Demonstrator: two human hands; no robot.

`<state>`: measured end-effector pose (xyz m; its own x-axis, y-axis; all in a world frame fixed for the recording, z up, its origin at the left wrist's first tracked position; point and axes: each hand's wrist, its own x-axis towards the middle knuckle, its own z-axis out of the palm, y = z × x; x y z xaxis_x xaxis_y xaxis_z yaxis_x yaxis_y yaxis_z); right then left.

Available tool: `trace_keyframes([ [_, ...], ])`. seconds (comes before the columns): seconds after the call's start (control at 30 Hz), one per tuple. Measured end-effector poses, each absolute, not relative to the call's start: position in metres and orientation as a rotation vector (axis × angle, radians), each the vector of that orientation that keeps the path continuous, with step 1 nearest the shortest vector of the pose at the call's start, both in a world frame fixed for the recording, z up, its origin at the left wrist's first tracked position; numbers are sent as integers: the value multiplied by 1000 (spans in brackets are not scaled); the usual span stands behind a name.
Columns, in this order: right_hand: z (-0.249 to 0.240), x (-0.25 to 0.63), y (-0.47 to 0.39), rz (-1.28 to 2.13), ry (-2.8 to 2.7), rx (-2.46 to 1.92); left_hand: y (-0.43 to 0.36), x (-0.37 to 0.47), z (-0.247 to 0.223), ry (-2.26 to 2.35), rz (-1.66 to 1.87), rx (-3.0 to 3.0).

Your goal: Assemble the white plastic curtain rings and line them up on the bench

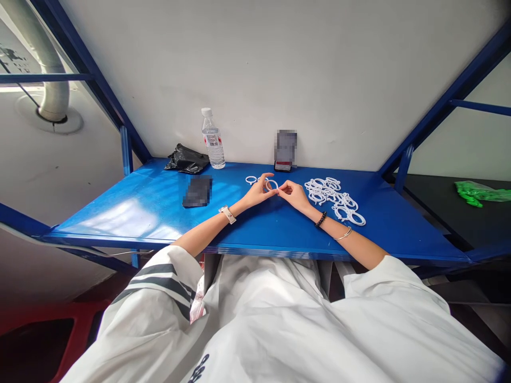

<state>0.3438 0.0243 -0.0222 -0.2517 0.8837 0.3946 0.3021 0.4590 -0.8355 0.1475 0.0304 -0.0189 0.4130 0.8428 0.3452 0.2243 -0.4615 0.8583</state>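
Note:
A white plastic ring, which looks like a curtain ring, is held just above the blue table between my two hands. My left hand grips its left side, with thumb below and index finger arched over it. The closed fingertips of my right hand pinch the ring's right edge near a small part I cannot make out. Beside my left hand lies another white ring, with one more partly hidden behind the fingers. To the right of my right hand spreads a loose pile of several white rings with small eyelets.
Against the wall stand a water bottle and a propped phone. A black plastic bag and a dark, blurred flat object lie left on the blue table. Green items in clear plastic rest on a dark surface at right.

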Motion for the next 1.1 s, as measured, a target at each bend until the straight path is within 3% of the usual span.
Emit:
trace_keyframes([
  [0.3, -27, 357, 51, 464, -1743, -1339, 49, 133, -18, 1348, 1346, 2020],
  [0.67, -40, 345, 76, 413, -2003, -1207, 72, 120, -31, 1615, 1422, 1980],
  [1.1, -37, 331, 78, 339, -2093, -1273, 53, 123, -18, 1876, 837, 2124],
])
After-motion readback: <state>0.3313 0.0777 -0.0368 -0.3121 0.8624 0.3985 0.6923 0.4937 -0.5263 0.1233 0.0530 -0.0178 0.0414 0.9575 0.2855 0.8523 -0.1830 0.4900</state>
